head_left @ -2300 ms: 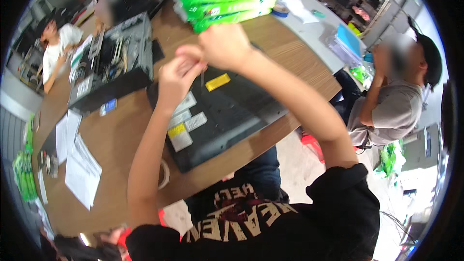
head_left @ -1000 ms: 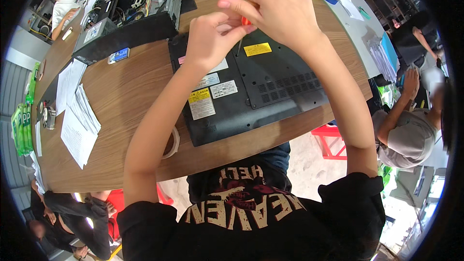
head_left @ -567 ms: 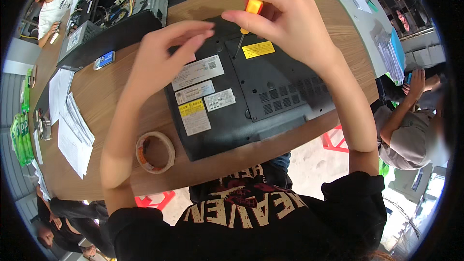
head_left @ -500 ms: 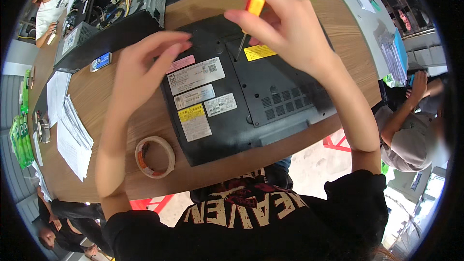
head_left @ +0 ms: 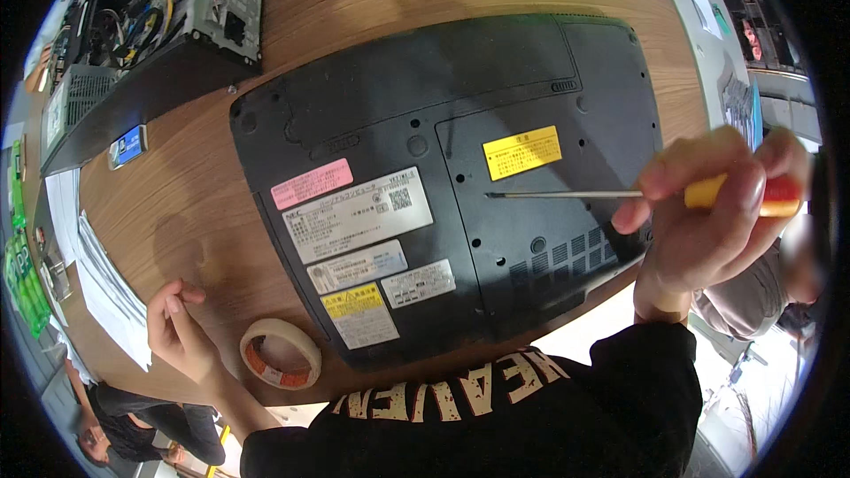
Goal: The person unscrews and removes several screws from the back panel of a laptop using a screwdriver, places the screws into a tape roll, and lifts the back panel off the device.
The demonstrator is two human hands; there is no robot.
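Observation:
A black laptop (head_left: 372, 115) lies upside down on the wooden table, its underside bearing white, pink and yellow labels and several screw holes. My right hand (head_left: 708, 212) is wrapped round the yellow and red handle of a screwdriver (head_left: 567, 195). The shaft points left over the laptop's cover panel (head_left: 522, 221), below the yellow label; whether its tip touches the panel I cannot tell. Off the laptop's left side, my left hand (head_left: 186, 332) is over the table with nothing visible in it, its fingers loosely bent and apart. A roll of tape (head_left: 281, 352) lies beside it.
An opened computer case (head_left: 150, 88) with cables stands at the far left. Before it lies a small blue-labelled box-shaped part (head_left: 128, 147). Papers (head_left: 106, 288) are spread along the left edge. Other people (head_left: 133, 425) are at the lower left and right.
My right hand has drawn the screwdriver up from the panel and to the right, tilting it nearly flat. My left hand has left the laptop toward the lower left. The view has shifted closer.

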